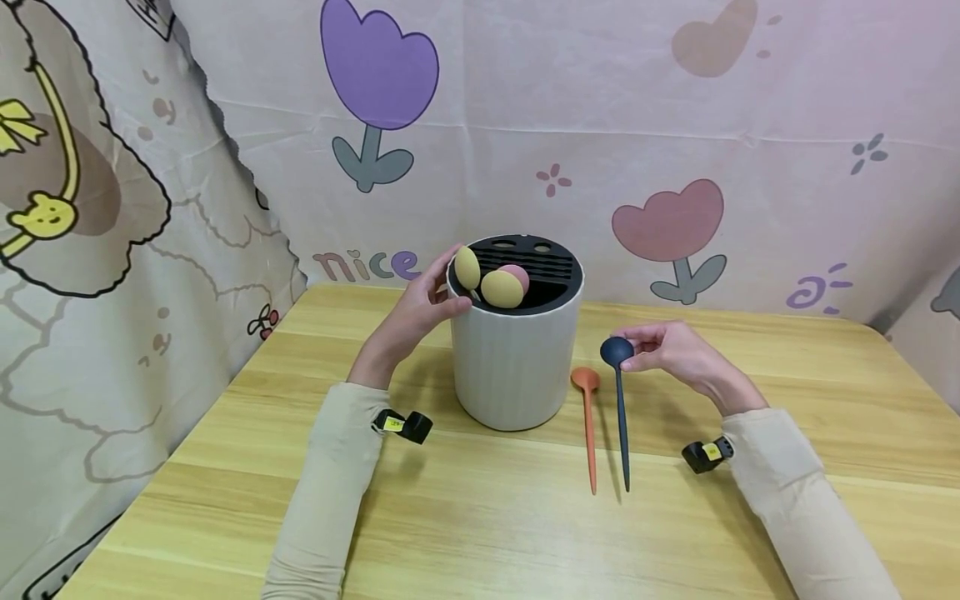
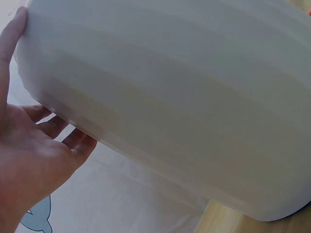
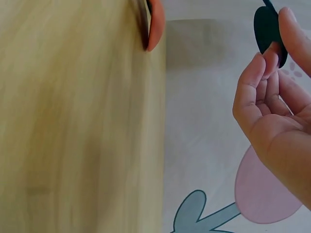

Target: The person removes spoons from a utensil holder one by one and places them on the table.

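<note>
Left hand [image 1: 420, 308]: grasping the upper edge of the bin, thumb at the front rim, fingers round the outer wall.
Pale bin [image 1: 513, 367]: upright on the table [image 1: 487, 525], just right of my left hand; slotted black top [image 1: 576, 282].
Yellow spoons [image 1: 503, 289]: two heads, beside my left thumb, in the bin.
Pink spoon [image 1: 519, 273]: one head, behind the nearer yellow one.
Right hand [image 1: 671, 354]: pinching the dark spoon by its bowl.
Dark spoon [image 1: 622, 417]: at my right fingertips, handle toward me; tip contact, cannot tell.
Orange spoon [image 1: 588, 425]: on the table, left of my right hand, unheld.
Pinch, advice: thumb opposite fingers; smooth bowl could slip, long handle could swing into the orange spoon.
Bin hold, advice: steady, light, no tipping.
</note>
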`<state>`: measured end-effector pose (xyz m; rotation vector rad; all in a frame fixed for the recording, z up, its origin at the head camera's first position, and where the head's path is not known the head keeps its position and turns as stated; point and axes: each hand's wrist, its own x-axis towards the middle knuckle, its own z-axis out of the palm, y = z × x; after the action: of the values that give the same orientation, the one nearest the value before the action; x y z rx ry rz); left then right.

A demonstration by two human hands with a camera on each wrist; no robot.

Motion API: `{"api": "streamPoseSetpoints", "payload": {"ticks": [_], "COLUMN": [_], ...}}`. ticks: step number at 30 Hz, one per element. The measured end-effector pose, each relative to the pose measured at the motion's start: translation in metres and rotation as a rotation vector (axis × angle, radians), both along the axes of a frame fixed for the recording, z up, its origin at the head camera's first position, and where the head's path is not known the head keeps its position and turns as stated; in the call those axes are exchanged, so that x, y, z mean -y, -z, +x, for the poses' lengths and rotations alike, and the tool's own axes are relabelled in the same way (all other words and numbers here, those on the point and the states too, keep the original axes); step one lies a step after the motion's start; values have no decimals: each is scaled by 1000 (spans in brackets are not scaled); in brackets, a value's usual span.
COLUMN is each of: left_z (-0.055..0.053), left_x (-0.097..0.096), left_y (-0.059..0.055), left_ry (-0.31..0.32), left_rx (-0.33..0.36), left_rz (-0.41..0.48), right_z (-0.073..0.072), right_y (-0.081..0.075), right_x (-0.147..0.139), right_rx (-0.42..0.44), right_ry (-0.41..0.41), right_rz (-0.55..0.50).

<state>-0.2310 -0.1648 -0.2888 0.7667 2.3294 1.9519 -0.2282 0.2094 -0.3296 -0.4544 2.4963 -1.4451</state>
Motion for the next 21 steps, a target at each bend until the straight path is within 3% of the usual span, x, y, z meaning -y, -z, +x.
{"api": "streamPoseSetpoints", "payload": {"ticks": [8,21], "left_z": [1,1], "left_x": [-1,0], "left_y": [1,2], "left_ry": [-3,-3], "left_rx": [-12,2], "left_rz": [4,4], "right_z": [-2,6], "right_y": [6,8], "right_x": [-6,-16], "right_rx": [-16,-52], "right_ry": [-26,-16], "right_rz": [-24,75]}}
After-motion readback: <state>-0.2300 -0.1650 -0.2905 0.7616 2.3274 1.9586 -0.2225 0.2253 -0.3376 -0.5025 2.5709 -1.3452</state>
